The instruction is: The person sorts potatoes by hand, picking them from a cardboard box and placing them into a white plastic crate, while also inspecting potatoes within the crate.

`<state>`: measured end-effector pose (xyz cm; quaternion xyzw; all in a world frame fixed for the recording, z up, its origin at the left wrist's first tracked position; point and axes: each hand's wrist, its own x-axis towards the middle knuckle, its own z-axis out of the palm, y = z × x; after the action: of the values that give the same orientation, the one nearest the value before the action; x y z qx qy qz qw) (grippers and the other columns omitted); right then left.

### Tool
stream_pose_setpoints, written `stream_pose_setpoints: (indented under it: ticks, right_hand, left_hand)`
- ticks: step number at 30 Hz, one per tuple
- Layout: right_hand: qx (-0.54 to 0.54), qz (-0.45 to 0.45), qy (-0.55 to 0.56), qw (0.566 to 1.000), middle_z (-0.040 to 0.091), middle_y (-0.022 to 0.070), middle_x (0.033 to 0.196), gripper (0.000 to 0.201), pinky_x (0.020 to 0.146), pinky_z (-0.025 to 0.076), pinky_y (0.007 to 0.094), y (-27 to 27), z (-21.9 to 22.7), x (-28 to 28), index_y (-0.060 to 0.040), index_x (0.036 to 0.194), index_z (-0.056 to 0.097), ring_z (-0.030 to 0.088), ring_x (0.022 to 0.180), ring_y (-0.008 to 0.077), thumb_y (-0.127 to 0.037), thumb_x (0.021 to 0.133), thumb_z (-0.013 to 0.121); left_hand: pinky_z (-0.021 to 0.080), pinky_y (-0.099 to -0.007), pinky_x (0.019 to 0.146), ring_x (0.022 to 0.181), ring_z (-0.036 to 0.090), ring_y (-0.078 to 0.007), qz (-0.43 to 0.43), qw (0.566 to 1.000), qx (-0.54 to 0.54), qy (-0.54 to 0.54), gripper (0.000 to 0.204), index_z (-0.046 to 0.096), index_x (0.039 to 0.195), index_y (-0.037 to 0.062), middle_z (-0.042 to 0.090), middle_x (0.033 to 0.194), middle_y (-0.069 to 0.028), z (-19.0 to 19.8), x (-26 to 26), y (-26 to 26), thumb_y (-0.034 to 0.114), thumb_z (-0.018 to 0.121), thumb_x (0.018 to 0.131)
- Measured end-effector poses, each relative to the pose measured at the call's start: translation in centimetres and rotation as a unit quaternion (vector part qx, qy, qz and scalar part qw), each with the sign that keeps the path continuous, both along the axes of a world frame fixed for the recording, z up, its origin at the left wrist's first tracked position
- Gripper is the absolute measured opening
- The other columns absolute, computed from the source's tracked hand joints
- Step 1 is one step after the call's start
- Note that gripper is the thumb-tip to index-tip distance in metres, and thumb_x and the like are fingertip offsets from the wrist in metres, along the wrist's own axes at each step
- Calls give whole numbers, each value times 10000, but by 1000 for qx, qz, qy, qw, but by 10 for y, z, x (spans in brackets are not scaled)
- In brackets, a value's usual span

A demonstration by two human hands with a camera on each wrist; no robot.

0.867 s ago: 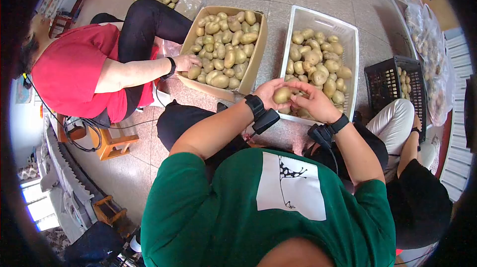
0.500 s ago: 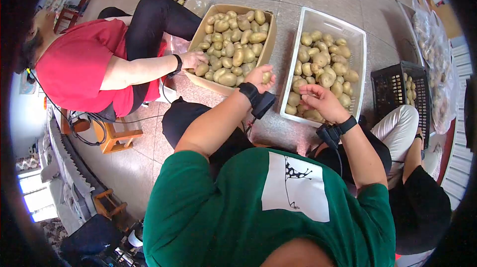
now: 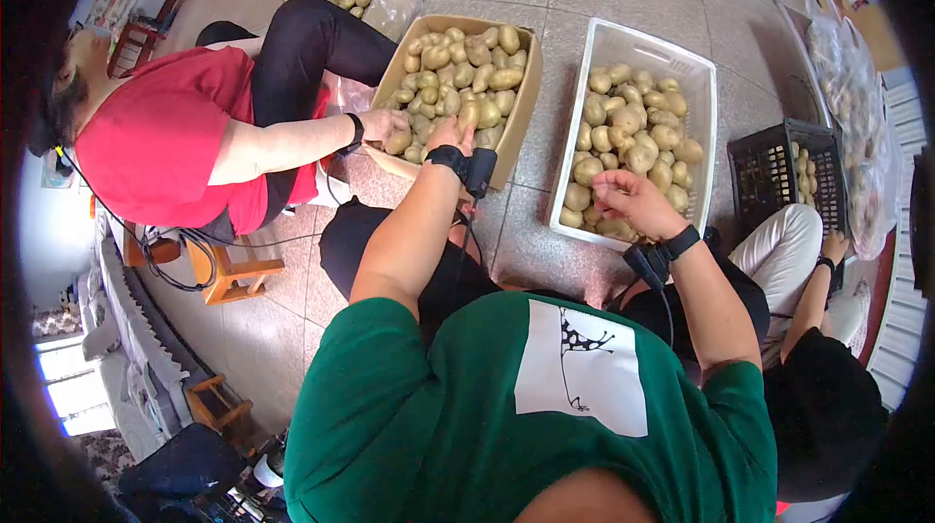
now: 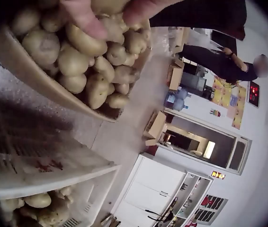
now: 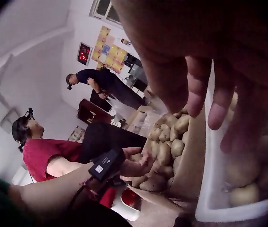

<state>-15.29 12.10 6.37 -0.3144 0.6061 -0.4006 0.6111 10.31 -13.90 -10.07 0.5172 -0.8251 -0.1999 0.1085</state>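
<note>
Over the near side of a cardboard box [image 3: 521,124] full of potatoes, my left hand [image 3: 450,136] has its fingers down among them. A potato [image 4: 109,5] sits between its thumb and fingers in the left wrist view, partly cut off by the top edge. My right hand [image 3: 638,204] hovers above the near end of a white plastic crate [image 3: 575,85], fingers loosely bent with nothing in them. Heaped potatoes [image 3: 648,124] lie in that crate. In the right wrist view the right hand's fingers hang down in front of the crate's rim.
Left of the cardboard box sits a person in red [image 3: 166,148], one hand in its left side. At the right are a black crate [image 3: 784,172] holding potatoes and another person's pale trouser leg [image 3: 779,241]. A plastic-lined box [image 3: 394,2] stands behind; a wooden stool [image 3: 229,270] stands left.
My left hand, with a potato, has moved left from the white crate to the cardboard box. My right hand has let go of the potato and stays over the white crate.
</note>
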Motion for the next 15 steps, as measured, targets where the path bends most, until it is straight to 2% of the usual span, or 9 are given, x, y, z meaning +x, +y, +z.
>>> stream_pose_setpoints:
  ticks: [2,6,9,10,13,15]
  right_hand:
    - [2,0,4,1000,558,15,780,251,618,453,216,0,-2,-1,-5,1042,512,517,658,77,-140,833,544]
    - [1,4,28,1000,549,8,760,235,594,443,212,2,-8,-5,-4,1020,524,502,635,72,-142,830,545]
    - [-4,6,39,999,546,2,757,234,585,440,211,4,-12,-7,-5,1013,530,498,631,68,-145,827,549]
    - [-9,8,47,999,545,-1,755,233,582,439,212,4,-13,-7,-5,1010,533,497,630,67,-147,826,551]
    - [-10,5,50,999,545,-3,756,231,574,435,213,5,-16,-7,-4,1005,536,496,628,66,-146,824,553]
    - [-11,3,48,999,546,-4,758,225,577,433,214,5,-19,-7,-7,1001,539,495,631,65,-145,824,552]
  left_hand:
    - [490,-324,690,939,502,-272,66,993,52,-81,340,480,1064,22,472,1076,-152,38,-5,10,242,540,813]
    - [446,-370,782,960,508,-329,101,981,87,-141,464,492,1096,5,548,989,-222,58,-10,9,372,509,812]
    - [441,-374,792,979,501,-319,43,984,72,-160,465,529,1053,13,531,1054,-210,46,-2,-4,411,459,824]
    - [433,-383,804,946,522,-331,87,988,20,-126,466,587,967,29,560,1028,-180,36,-1,1,442,425,824]
    - [427,-377,800,923,534,-336,100,990,-17,-98,433,609,922,41,586,975,-153,20,3,-7,426,439,825]
    - [428,-374,788,917,542,-327,102,989,8,-104,439,611,919,41,591,966,-150,16,6,-12,430,424,833]
